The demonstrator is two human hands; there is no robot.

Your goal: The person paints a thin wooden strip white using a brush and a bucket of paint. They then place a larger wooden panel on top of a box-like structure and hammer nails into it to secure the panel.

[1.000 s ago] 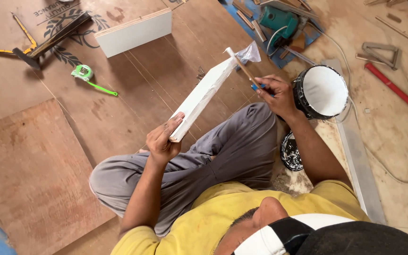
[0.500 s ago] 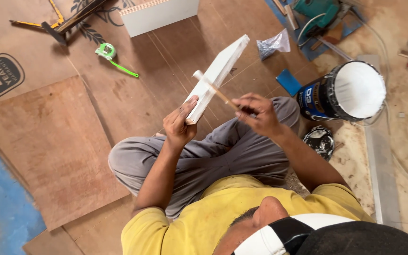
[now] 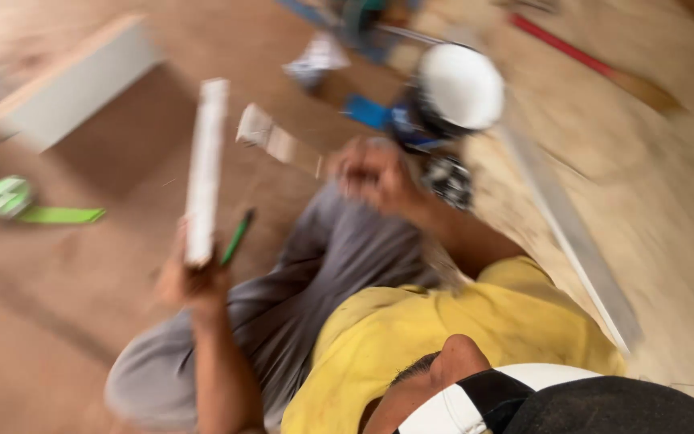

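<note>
Head view, blurred: left hand [image 3: 190, 281] gripped the bottom end of a white board strip [image 3: 205, 165], held upright over the lap. Right hand [image 3: 375, 173] closed on a brush [image 3: 279, 143] beside it, near the white bucket [image 3: 453, 92]. Best: steady the strip, stroke evenly along the edge.

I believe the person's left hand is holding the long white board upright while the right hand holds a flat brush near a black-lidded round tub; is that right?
Not quite: in the head view the round tub has a white lid, not black. The left hand does hold the long white board upright, and the right hand holds the flat brush.
</note>
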